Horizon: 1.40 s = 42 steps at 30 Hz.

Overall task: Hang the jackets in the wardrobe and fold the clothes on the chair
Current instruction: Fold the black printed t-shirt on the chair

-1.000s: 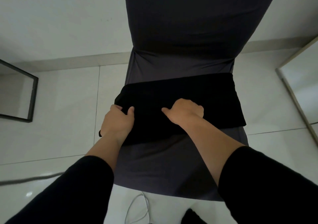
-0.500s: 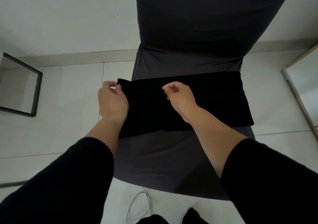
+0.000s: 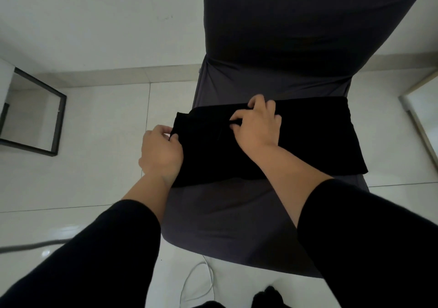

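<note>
Folding step in hand: black garment (image 3: 308, 139) lying across the seat of the grey-covered chair (image 3: 237, 213), already narrowed to a flat band. Left hand (image 3: 161, 151) at the band's left end, thumb and fingers pinching the corner that overhangs the seat edge. Right hand (image 3: 258, 125) further in along the band, to the right of the left hand, fingers curled into the cloth near its far edge, gripping a fold. Nothing of a wardrobe or jackets in view, so hanging part not judged from here.

Probably midway through this one garment: left end gathered and ready to be carried over toward the right. Next move calls for lifting the pinched end just off the seat, swinging it across past the right hand, laying it edge on edge, then smoothing flat. Dark cloth on dark seat, so layers hard to tell apart.
</note>
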Motion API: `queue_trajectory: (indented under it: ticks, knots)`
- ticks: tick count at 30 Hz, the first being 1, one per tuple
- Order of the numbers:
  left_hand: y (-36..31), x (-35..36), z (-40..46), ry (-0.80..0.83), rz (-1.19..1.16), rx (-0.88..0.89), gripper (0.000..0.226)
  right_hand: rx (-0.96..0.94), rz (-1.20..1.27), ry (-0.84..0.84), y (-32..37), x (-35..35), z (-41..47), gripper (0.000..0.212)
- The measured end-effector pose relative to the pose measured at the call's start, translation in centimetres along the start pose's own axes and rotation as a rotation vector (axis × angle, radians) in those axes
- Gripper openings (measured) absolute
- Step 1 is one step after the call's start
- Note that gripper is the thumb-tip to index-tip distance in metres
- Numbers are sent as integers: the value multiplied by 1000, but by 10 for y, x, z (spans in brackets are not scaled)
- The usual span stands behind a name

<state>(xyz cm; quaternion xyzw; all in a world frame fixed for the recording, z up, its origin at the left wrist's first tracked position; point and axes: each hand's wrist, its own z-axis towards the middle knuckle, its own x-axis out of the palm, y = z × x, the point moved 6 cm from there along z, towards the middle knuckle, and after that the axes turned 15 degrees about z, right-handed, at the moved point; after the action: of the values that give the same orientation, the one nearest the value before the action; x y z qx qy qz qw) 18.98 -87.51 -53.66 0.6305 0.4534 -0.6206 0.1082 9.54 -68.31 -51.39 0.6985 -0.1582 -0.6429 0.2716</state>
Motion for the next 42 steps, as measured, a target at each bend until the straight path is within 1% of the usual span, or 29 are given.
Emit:
queue_trajectory:
  ticks: [2,4,5,7,9,10,11,12,13,14,15,17,18,19,22,25,26,27,28,30,31,32,34,36,37,38,39,41,42]
  knots:
    - [-2,-3,3,5,-20,-5,5,-12,119,-71,3,-5,5,13]
    - [-3,-5,8,18,-59,-37,6,-49,330,-161,8,-13,6,10]
    - [-5,-4,10,37,-82,-52,8,-93,403,-167,11,-15,3,10]
    - [-8,1,10,92,-193,-122,12,-184,454,-117,11,-15,-9,13]
    - [-9,7,7,152,-303,-214,17,-224,379,-74,2,-12,-26,17]
    - [-9,10,4,164,-329,-233,14,-228,301,-48,-5,-9,-34,19]
    - [-11,11,1,168,-330,-224,5,-222,205,-14,-11,-5,-41,20]
    - [-13,12,-2,162,-297,-187,13,-213,110,15,-18,0,-47,21]
    - [-14,15,-5,168,-259,-139,29,-202,43,31,-23,4,-50,22]
    - [-16,17,-8,174,-243,-93,41,-190,20,27,-26,5,-52,22]
    - [-18,18,-12,171,-253,-60,48,-175,34,7,-27,3,-53,22]
    - [-15,15,-15,110,-314,-33,46,-189,105,-86,-21,-4,-53,19]
    - [-11,12,-17,71,-332,-41,42,-217,110,-132,-17,-7,-54,17]
    - [-6,10,-20,53,-323,-59,37,-239,75,-143,-13,-8,-56,16]
    - [7,7,-33,69,-204,-67,31,-207,-115,10,-14,3,-67,20]
    - [29,7,-41,40,-31,-89,31,-140,-128,56,-14,8,-76,32]
    - [38,9,-43,48,53,-95,31,-161,-127,72,-8,10,-78,38]
    - [48,14,-46,89,114,-101,32,-202,-126,107,1,15,-82,43]
    - [58,20,-49,150,118,-108,37,-255,-115,169,9,22,-86,49]
    - [76,29,-53,233,-22,-145,38,-342,-96,336,24,42,-96,54]
    - [84,31,-53,228,-127,-178,34,-356,-109,405,27,52,-100,54]
    - [91,29,-53,199,-214,-217,28,-354,-129,438,27,59,-102,52]
    - [101,23,-52,147,-398,-325,24,-326,-116,416,29,64,-100,46]
    - [106,14,-55,131,-588,-427,25,-310,4,314,36,59,-98,42]
    - [109,10,-55,139,-624,-449,28,-326,73,250,39,55,-100,41]
    - [112,7,-55,183,-619,-461,33,-351,111,216,41,53,-104,40]
    - [113,7,-57,275,-602,-476,39,-374,115,226,42,53,-109,40]
    - [107,11,-66,551,-534,-476,52,-403,67,318,37,59,-120,39]
    - [101,14,-72,658,-505,-439,54,-419,35,350,34,62,-124,38]
